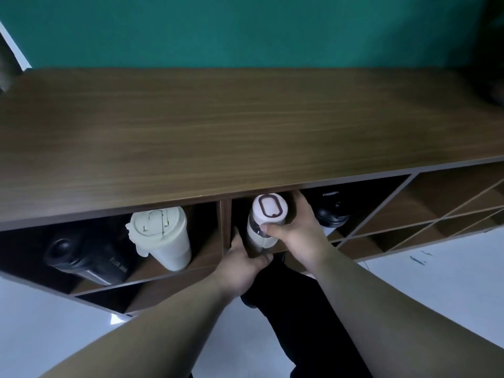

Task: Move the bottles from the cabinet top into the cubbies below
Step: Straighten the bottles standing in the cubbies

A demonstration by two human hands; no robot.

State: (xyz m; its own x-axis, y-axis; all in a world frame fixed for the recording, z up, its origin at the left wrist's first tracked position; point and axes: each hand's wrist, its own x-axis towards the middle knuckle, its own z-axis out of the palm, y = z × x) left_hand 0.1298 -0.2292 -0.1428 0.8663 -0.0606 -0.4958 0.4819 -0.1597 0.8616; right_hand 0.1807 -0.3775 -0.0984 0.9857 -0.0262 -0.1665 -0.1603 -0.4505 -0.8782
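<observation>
You hold a clear bottle (pixel 259 230) with a white lid (pixel 270 208) in the middle cubby (pixel 227 227), just under the brown cabinet top (pixel 245 126). Your right hand (pixel 297 227) has its grip closed around the bottle near the lid. Your left hand (pixel 242 264) has its grip closed around the bottom of the bottle. In the left cubby, a cream cup (pixel 163 236) stands beside a black bottle (pixel 81 257). Another black bottle (pixel 331 211) sits to the right, behind your right hand.
</observation>
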